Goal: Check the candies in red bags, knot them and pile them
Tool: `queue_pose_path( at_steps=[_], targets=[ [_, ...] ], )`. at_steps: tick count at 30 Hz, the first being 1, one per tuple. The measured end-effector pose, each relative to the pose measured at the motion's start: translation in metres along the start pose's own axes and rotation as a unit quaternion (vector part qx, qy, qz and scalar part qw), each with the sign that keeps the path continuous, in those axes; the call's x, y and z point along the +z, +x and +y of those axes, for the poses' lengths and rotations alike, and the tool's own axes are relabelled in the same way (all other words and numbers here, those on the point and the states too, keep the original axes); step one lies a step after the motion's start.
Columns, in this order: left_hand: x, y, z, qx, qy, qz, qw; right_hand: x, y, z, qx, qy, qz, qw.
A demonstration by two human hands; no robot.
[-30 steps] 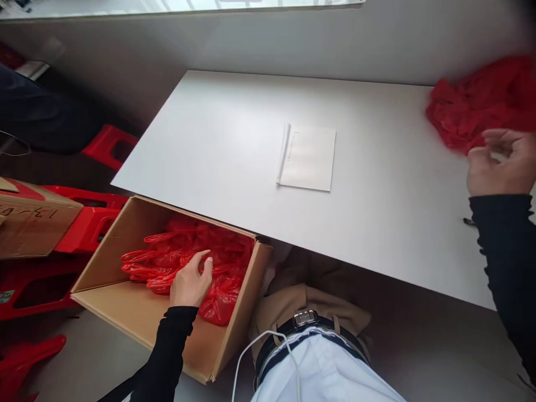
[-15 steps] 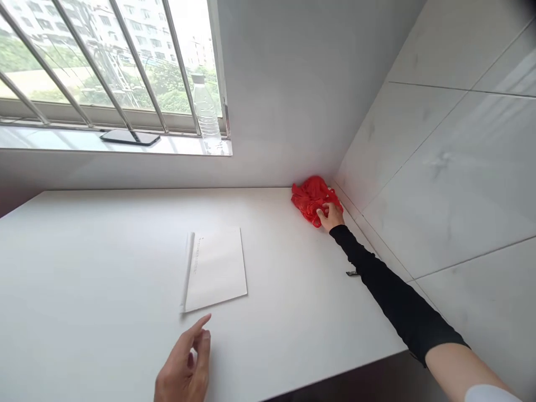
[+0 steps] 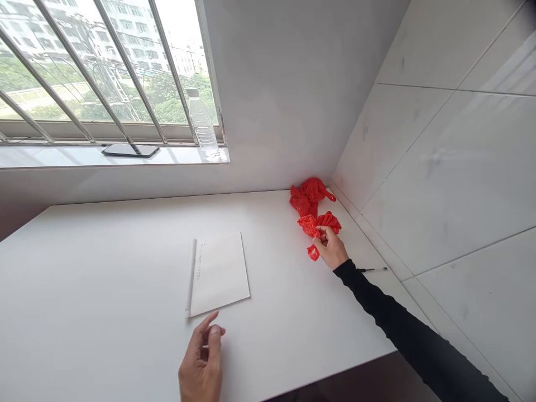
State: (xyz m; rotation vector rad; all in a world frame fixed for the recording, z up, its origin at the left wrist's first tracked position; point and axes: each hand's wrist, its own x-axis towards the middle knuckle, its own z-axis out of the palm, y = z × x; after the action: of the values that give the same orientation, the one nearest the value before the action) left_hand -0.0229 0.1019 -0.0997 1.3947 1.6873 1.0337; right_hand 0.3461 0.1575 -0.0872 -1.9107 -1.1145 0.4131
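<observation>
Daylit barred window [image 3: 104, 70], grey wall [image 3: 285, 100], pale tiled wall [image 3: 452, 156], white table [image 3: 121, 268].

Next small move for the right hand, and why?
Probably draw the red bag toward the left hand: the right hand pinches it in front of the red pile, and the left is half-open with nothing visible in it.

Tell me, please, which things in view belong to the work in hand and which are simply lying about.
In hand, it seems:
- red plastic bag, held in the right hand
- crumpled red plastic behind it

Apparently just lying about:
- white notepad, near the left hand
- thin dark pen-like item
- phone
- clear bottle
</observation>
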Motion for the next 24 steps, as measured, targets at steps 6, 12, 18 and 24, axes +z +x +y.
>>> queue_pose_path(
  at_steps=[6,12,18,24],
  targets=[
    [0.04,-0.043,0.032,0.094,-0.042,-0.121,0.987,0.014,-0.144,-0.046,-0.016,0.154,-0.134,0.979],
    [0.028,-0.059,0.023,0.146,-0.012,-0.122,0.982,0.003,-0.188,-0.064,-0.117,0.129,-0.241,0.955],
    [0.008,-0.065,0.007,0.133,0.035,-0.075,0.988,0.0,-0.174,-0.041,-0.18,0.025,-0.227,0.957],
    [-0.003,-0.103,0.02,0.116,0.129,0.035,0.984,-0.03,-0.184,-0.001,-0.03,-0.006,-0.148,0.989]
  ],
)
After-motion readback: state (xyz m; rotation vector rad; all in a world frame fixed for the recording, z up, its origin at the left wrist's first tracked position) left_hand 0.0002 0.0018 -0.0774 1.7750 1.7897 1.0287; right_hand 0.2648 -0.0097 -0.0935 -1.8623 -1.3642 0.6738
